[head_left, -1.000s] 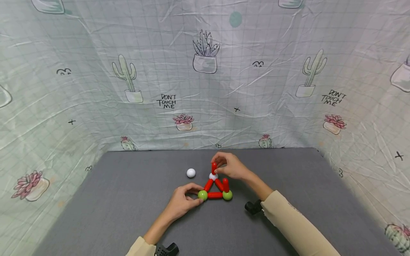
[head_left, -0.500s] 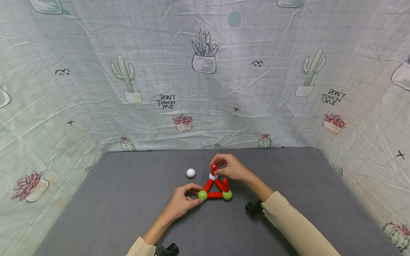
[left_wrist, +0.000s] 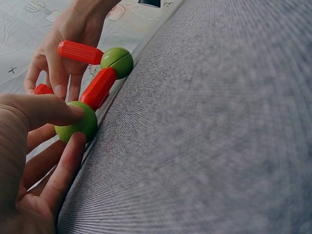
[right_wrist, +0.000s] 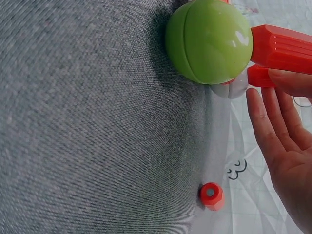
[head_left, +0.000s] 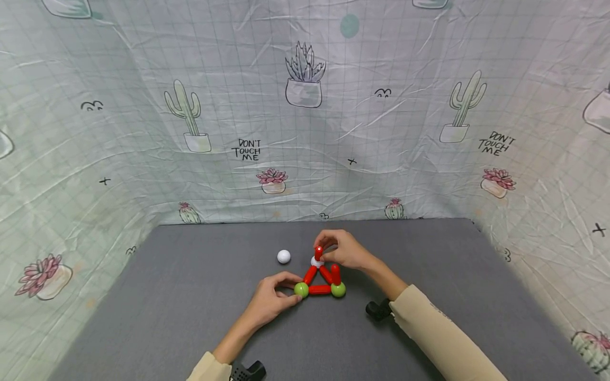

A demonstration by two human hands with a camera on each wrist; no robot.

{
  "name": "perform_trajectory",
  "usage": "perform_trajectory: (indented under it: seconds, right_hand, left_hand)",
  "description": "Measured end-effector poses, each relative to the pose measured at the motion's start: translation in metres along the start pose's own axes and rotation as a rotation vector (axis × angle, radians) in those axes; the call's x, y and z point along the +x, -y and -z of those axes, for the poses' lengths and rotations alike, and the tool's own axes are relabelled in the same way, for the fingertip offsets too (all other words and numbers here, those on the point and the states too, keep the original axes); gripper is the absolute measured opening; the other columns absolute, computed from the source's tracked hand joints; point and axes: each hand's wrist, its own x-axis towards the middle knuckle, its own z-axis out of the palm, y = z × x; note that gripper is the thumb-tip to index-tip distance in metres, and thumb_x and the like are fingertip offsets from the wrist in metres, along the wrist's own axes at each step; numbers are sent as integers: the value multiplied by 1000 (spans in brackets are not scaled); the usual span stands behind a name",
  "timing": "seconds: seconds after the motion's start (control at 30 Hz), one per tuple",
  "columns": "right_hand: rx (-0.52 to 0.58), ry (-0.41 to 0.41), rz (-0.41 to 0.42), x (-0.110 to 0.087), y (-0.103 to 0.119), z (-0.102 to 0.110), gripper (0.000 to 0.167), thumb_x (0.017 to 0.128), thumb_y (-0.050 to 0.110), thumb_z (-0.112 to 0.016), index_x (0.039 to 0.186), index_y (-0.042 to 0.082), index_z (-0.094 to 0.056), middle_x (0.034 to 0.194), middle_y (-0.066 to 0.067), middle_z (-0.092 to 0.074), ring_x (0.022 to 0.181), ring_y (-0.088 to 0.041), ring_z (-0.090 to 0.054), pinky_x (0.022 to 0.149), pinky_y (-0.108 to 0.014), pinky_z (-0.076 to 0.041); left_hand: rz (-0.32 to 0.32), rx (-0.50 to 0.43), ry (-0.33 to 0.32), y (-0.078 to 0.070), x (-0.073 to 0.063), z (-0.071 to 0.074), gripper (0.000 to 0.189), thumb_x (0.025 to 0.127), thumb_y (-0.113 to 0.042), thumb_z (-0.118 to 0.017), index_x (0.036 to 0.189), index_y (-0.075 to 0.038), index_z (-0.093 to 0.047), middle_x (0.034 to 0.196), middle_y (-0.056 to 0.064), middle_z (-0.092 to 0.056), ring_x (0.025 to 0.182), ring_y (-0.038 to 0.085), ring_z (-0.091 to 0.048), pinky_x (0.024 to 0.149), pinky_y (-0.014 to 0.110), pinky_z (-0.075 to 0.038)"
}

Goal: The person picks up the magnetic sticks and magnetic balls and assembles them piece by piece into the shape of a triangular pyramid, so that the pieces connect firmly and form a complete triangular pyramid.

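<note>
A triangle of red rods lies on the grey table, with a ball at each corner. My left hand [head_left: 269,301] pinches the left green ball [head_left: 301,290] between thumb and fingers. At the far corner, my right hand [head_left: 345,248] holds an upright red rod [head_left: 318,254] by its sides, its lower end at the white ball [head_left: 316,262]. A second red rod [head_left: 335,274] stands up from the right green ball [head_left: 338,290], untouched. In the right wrist view this green ball [right_wrist: 209,41] partly covers the white one [right_wrist: 237,87].
A loose white ball [head_left: 284,256] lies left of the triangle's far corner. The right wrist view shows a separate red rod [right_wrist: 212,196] lying end-on upon the table. Patterned cloth [head_left: 305,159] hangs around the table's back and sides.
My right hand has come down slightly with the red rod, whose top now sits a little lower. The left hand and the rest of the triangle stay in place.
</note>
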Motion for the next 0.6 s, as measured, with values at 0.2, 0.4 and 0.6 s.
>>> perform_trajectory:
  seconds: [0.2,0.4,0.6]
  right_hand:
    - [-13,-7,7,0,-1,0,25,84,-3,-79,107,2,-71,103,-12,-75,96,-24,-69,93,-49,-55]
    - [-22,-1,-2,1,-1,0,26,85,-3,-79,109,2,-71,103,-10,-75,97,-22,-69,94,-51,-55]
    - [-4,-21,5,-2,-1,6,29,84,-10,-72,112,0,-71,105,-14,-75,99,-29,-70,92,-48,-55]
  left_hand:
    - [2,3,1,0,0,1,32,83,-7,-83,113,-15,-76,105,9,-78,86,7,-70,64,21,-56]
    - [18,5,9,-1,0,1,32,84,-8,-83,114,-16,-76,107,8,-78,86,8,-70,64,21,-55]
    - [16,4,10,0,1,1,32,83,-8,-83,114,-14,-76,107,10,-77,83,8,-70,64,21,-55]
